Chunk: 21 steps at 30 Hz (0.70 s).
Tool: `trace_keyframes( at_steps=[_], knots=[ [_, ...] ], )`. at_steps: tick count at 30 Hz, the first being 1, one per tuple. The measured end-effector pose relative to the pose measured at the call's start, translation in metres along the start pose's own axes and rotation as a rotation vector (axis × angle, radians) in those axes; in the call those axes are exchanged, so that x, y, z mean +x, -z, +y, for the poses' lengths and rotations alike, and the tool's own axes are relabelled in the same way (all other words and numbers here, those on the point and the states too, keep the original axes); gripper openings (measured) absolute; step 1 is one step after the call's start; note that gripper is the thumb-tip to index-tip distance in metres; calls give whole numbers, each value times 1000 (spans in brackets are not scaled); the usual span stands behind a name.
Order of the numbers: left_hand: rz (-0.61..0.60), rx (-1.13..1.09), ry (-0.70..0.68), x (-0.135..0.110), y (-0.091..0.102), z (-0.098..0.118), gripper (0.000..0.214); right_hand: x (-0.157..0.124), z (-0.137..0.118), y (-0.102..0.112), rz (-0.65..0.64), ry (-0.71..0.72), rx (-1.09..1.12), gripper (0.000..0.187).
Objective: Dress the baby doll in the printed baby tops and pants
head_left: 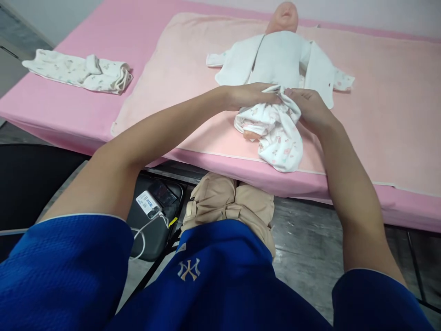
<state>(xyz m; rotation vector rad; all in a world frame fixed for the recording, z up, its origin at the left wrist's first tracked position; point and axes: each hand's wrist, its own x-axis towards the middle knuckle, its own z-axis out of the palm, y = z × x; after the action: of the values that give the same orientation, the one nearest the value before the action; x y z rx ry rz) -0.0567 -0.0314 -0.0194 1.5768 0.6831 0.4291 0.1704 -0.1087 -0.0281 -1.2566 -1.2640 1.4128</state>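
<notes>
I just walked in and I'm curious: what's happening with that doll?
The doll lies on a peach mat, its white jacket open in front. A person in a blue top holds a bunched printed garment at its lower body, left hand and right hand close together. Another printed cloth lies folded on the pink cover, off to the left.

Blue shirt, beige trousers

Short-sleeved shirt [237, 276], strong blue, darker toward the wearer's right. Left sleeve [72, 257] wide, its weave visibly pebbled; right sleeve [372, 296] deep navy in the shade. Thin pale edging on both cuffs. Emblem [189, 270] on the front: interlocked letters, N and Y by my reading, white and tan. Small pale mark [183, 247] close by, illegible. Trousers [210, 197] beige, loose, much creased. Forearms bare.
</notes>
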Motion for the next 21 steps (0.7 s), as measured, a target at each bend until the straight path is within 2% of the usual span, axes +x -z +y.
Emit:
trace_keyframes(
  at_steps=[4,8,11,15,21],
  knots=[
    [-121,-115,-28,-5,3,1,24,-3,-3,14,-110,32,-122,42],
    [-60,-197,71,1,0,-1,20,-6,-2,23,-202,59,-176,55],
    [-116,-140,80,3,-1,-1,33,-7,0,23,-275,89,-159,59],
    [-184,-20,14,-2,4,-4,50,-5,4,20,-240,110,-163,58],
    [-206,36,-102,1,10,-13,55,-4,10,26,-294,3,-198,53]
  ],
)
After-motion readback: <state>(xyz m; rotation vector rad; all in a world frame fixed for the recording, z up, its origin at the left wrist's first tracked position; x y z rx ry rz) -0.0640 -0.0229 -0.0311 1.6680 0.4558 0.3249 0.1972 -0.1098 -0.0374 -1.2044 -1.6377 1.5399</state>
